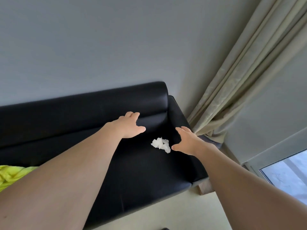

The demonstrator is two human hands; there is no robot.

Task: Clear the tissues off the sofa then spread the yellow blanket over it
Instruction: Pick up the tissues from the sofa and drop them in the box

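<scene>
A crumpled white tissue (160, 144) lies on the seat of a black leather sofa (146, 171), near its right end. My left hand (131, 126) hovers open above the seat, up and to the left of the tissue, fingers spread toward the backrest. My right hand (187, 141) is open just to the right of the tissue, thumb tip close to it, not touching. Both hands hold nothing. A bunched yellow blanket (11, 175) shows at the left edge, partly hidden behind my left forearm.
A grey wall rises behind the sofa. Beige curtains (232, 83) hang at the right, bunched against the sofa's armrest (178, 113). A glass door (285, 173) sits at the lower right. Pale floor (174, 211) runs along the sofa's front.
</scene>
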